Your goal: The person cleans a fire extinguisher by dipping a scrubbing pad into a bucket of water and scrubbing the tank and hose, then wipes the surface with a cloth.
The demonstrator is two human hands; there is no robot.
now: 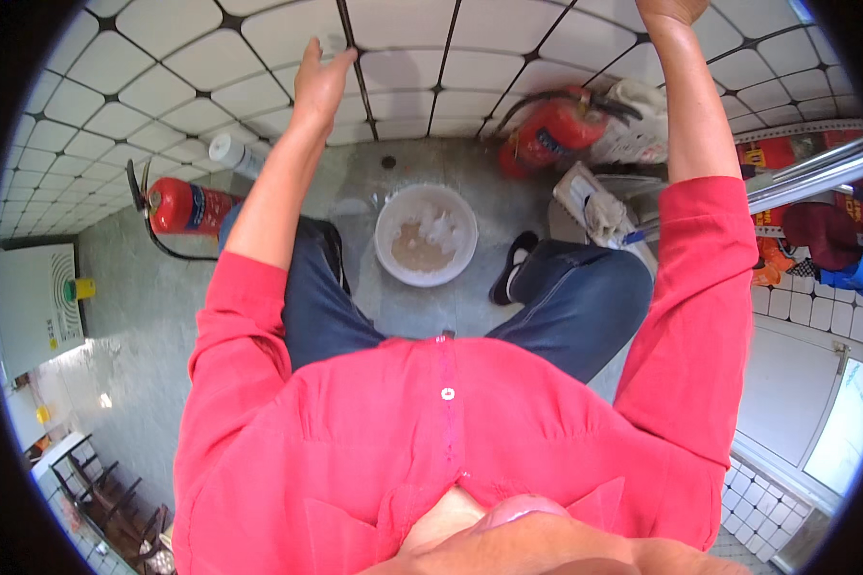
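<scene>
My left hand (318, 77) is raised against the white tiled wall (192, 86), fingers spread and flat near a dark grout line, holding nothing. My right hand (669, 10) reaches up at the top edge of the picture, mostly cut off, so its fingers are hidden. Both arms wear red sleeves. Below, between my knees in blue jeans, a white basin (426, 235) with cloudy water and foam stands on the grey floor.
A red fire extinguisher (184, 206) lies at the left by the wall, another (551, 134) at the right of the basin. A white bottle (232, 153), a mop head (599, 206) and a metal rail (815, 172) are nearby.
</scene>
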